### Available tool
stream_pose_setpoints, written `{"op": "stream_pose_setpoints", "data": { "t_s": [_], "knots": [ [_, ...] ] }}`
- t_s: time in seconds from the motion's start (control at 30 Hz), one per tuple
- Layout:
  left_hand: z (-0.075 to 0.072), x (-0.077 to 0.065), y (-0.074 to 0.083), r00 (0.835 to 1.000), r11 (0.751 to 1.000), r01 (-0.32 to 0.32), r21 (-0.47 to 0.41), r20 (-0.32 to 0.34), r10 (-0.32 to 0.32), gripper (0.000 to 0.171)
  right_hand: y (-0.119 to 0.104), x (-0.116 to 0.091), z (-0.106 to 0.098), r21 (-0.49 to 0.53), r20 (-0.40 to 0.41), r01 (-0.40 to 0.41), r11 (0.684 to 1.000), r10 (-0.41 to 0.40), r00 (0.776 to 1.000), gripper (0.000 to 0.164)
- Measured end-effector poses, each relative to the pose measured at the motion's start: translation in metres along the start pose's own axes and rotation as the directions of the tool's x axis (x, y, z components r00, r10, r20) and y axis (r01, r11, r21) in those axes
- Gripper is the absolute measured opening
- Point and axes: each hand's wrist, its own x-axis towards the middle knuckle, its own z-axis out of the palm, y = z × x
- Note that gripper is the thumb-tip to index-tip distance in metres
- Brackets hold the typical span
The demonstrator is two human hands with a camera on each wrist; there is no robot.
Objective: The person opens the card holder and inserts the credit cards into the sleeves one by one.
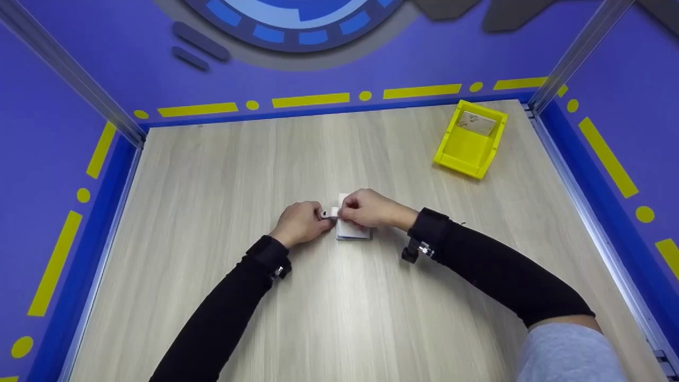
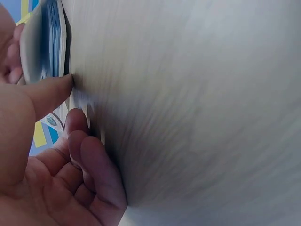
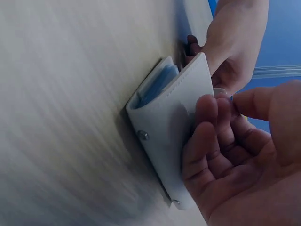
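A white card holder (image 1: 354, 229) lies on the table between the two hands, bluish sleeves showing between its covers (image 3: 157, 87). From its left side a short white strap (image 1: 331, 213) sticks out, with a round snap (image 2: 51, 121) near its end. My right hand (image 1: 370, 208) reaches over the top cover and pinches the strap near the holder, thumb against the index finger. On the left edge, my left hand (image 1: 300, 223) grips low down, the thumb tip at the bottom cover. The other fingers of that hand (image 2: 101, 176) are curled against the tabletop.
A yellow open bin (image 1: 467, 146) stands at the back right of the wooden table (image 1: 223, 170), with a pale label inside its back wall. Blue panels with yellow marks (image 1: 310, 100) enclose the back and sides. Metal rails run along the side edges.
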Motion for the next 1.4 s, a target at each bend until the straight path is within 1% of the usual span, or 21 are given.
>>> {"op": "stream_pose_setpoints", "data": {
  "t_s": [0.13, 0.23, 0.27, 0.3, 0.47, 0.5, 0.53, 0.7, 0.8, 0.87, 0.93, 1.03, 1.1, 1.17, 1.23, 1.33, 1.4],
  "knots": [
    [-0.002, -0.001, 0.000, 1.000, 1.000, 0.003, -0.016, -0.002, -0.003, 0.031, 0.004, 0.000, 0.000, -0.105, -0.021, 0.001, 0.994, -0.003, 1.000, 0.032],
    [-0.002, -0.002, 0.001, 1.000, 1.000, 0.009, -0.026, -0.008, -0.009, 0.030, 0.007, 0.001, 0.001, -0.161, -0.043, 0.007, 0.987, -0.014, 0.999, 0.031],
    [0.004, 0.003, -0.007, 1.000, 0.999, -0.007, -0.032, -0.018, 0.006, 0.034, 0.007, 0.001, 0.001, -0.175, -0.050, 0.007, 0.984, -0.016, 0.999, 0.031],
    [0.004, 0.003, -0.006, 1.000, 0.999, -0.006, -0.032, -0.018, 0.006, 0.036, 0.008, 0.000, 0.001, -0.185, -0.055, 0.004, 0.983, -0.015, 0.998, 0.030],
    [0.004, 0.003, -0.008, 1.000, 0.999, -0.008, -0.045, 0.007, 0.008, 0.046, 0.011, -0.001, -0.001, -0.203, -0.067, -0.001, 0.979, -0.013, 0.998, 0.028],
    [-0.003, -0.003, 0.000, 1.000, 0.999, 0.010, -0.042, 0.021, -0.009, 0.045, 0.011, -0.002, -0.002, -0.206, -0.067, 0.000, 0.979, -0.014, 0.998, 0.028],
    [-0.002, -0.002, -0.001, 1.000, 0.999, 0.013, -0.045, 0.026, -0.012, 0.047, 0.011, -0.002, -0.002, -0.209, -0.067, 0.000, 0.978, -0.014, 0.998, 0.027],
    [-0.002, -0.003, -0.001, 0.999, 0.999, 0.026, -0.035, 0.025, -0.025, 0.051, 0.012, -0.006, -0.006, -0.210, -0.074, 0.007, 0.978, -0.023, 0.997, 0.027],
    [-0.001, -0.003, 0.001, 0.999, 0.999, 0.036, -0.031, 0.017, -0.036, 0.052, 0.015, -0.009, -0.010, -0.205, -0.104, 0.002, 0.979, -0.023, 0.994, 0.030],
    [-0.002, -0.002, 0.002, 0.999, 0.998, 0.042, -0.035, 0.015, -0.042, 0.051, 0.018, -0.011, -0.013, -0.203, -0.142, -0.019, 0.979, -0.010, 0.990, 0.032],
    [-0.002, -0.002, 0.003, 0.999, 0.998, 0.045, -0.038, 0.017, -0.045, 0.050, 0.021, -0.014, -0.017, -0.200, -0.182, -0.057, 0.978, 0.020, 0.983, 0.031],
    [-0.003, -0.002, 0.004, 0.999, 0.998, 0.048, -0.042, 0.018, -0.048, 0.047, 0.025, -0.017, -0.023, -0.190, -0.236, -0.145, 0.971, 0.098, 0.967, 0.029],
    [-0.004, -0.001, 0.004, 0.999, 0.998, 0.047, -0.046, 0.015, -0.047, 0.046, 0.026, -0.018, -0.027, -0.185, -0.256, -0.209, 0.960, 0.158, 0.954, 0.031],
    [-0.004, -0.001, 0.003, 0.999, 0.998, 0.048, -0.050, 0.010, -0.047, 0.046, 0.026, -0.019, -0.029, -0.188, -0.261, -0.265, 0.946, 0.212, 0.942, 0.035],
    [-0.004, 0.000, 0.003, 0.999, 0.998, 0.048, -0.052, 0.006, -0.047, 0.045, 0.024, -0.019, -0.029, -0.201, -0.258, -0.298, 0.933, 0.243, 0.935, 0.041],
    [-0.003, 0.001, 0.002, 0.999, 0.998, 0.047, -0.051, 0.006, -0.047, 0.045, 0.022, -0.018, -0.027, -0.226, -0.243, -0.313, 0.922, 0.257, 0.935, 0.050],
    [-0.001, 0.002, 0.001, 0.999, 0.998, 0.041, -0.051, 0.007, -0.041, 0.044, 0.021, -0.017, -0.024, -0.229, -0.240, -0.312, 0.922, 0.257, 0.936, 0.054]
  ]
}}
